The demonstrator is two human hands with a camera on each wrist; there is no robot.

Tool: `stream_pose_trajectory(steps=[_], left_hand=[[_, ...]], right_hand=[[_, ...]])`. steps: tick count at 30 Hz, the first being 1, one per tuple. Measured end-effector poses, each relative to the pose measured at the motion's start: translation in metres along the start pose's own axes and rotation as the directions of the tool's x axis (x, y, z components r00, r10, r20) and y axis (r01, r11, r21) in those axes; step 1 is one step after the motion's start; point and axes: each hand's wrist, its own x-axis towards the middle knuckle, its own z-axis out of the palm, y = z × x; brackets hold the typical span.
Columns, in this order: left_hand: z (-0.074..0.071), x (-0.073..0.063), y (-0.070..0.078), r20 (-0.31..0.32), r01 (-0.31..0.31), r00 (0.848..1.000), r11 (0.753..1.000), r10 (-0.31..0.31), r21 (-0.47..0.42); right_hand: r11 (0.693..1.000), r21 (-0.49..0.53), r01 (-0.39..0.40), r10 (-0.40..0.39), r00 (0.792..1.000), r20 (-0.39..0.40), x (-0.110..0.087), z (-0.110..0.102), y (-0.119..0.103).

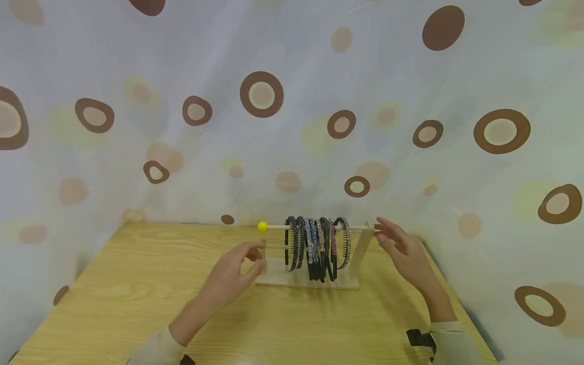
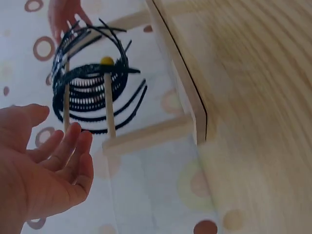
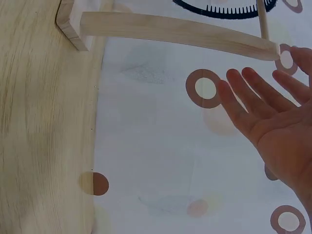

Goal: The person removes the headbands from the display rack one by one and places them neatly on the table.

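Note:
A small wooden rack [image 1: 362,249] stands on the table near the wall. Several headbands hang side by side on its upper rod: black toothed ones [image 1: 293,243], a blue glittery one [image 1: 313,242], a pink one [image 1: 333,241] and a silvery one [image 1: 348,243] set at the right. A yellow ball [image 1: 262,226] caps the rod's left end. My left hand [image 1: 232,271] is beside the rack's left post, fingers loosely bent and thumb apart, holding nothing. At the right post, my right hand [image 1: 406,256] has its fingers extended near the rod's end; the right wrist view shows its palm [image 3: 287,139] bare.
The rack's flat base [image 1: 278,268] rests on the wood-grain table [image 1: 137,294]. Behind and to the sides hangs a pale cloth [image 1: 292,152] with brown and beige rounded spots. Dark straps [image 1: 421,338] show at the sleeve cuffs.

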Motion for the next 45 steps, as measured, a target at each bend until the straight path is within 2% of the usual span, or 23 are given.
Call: stream_pose_trajectory(steps=[3, 7, 11, 14, 19, 25, 30, 37, 40, 45], left_hand=[[0.026, 0.004, 0.008, 0.031, 0.043, 0.999, 0.992, -0.040, -0.115], [0.048, 0.009, 0.011, 0.053, 0.067, 0.997, 0.976, -0.058, -0.205], [0.060, 0.013, 0.012, 0.087, 0.073, 0.994, 0.987, -0.061, -0.140], [0.066, 0.015, 0.014, 0.075, 0.054, 0.996, 0.995, -0.048, -0.081], [0.072, 0.019, 0.015, 0.020, 0.034, 0.999, 0.991, -0.031, -0.131], [0.073, 0.019, 0.017, -0.017, 0.005, 1.000, 0.990, -0.007, -0.138], [0.066, 0.020, 0.021, -0.068, -0.016, 0.998, 0.995, 0.010, -0.102], [0.052, 0.022, 0.023, -0.131, -0.025, 0.991, 0.991, 0.007, -0.132], [0.048, 0.025, 0.021, -0.177, -0.046, 0.984, 0.990, 0.022, -0.132], [0.038, 0.030, 0.018, -0.266, -0.087, 0.963, 0.983, 0.041, -0.163]], right_hand=[[0.999, 0.046, 0.005, -0.004, 1.000, -0.018, -0.003, 0.003, -0.002], [0.998, 0.068, -0.013, 0.015, 1.000, -0.024, -0.005, 0.005, -0.006], [0.999, 0.052, -0.001, 0.004, 0.999, -0.045, -0.005, 0.006, -0.008], [0.999, 0.040, 0.003, -0.001, 0.998, -0.062, -0.007, 0.006, -0.011], [0.999, 0.032, 0.004, -0.002, 0.998, -0.061, -0.007, 0.005, -0.032], [0.999, 0.017, 0.027, -0.026, 0.998, -0.049, -0.005, 0.006, -0.048], [0.999, -0.002, 0.054, -0.054, 0.997, -0.058, -0.002, 0.007, -0.047], [0.999, -0.009, 0.051, -0.052, 0.997, -0.064, 0.001, 0.008, -0.044], [0.999, -0.006, 0.045, -0.045, 0.996, -0.071, 0.002, 0.009, -0.044], [0.999, 0.004, 0.049, -0.048, 0.992, -0.115, 0.003, 0.013, -0.042]])
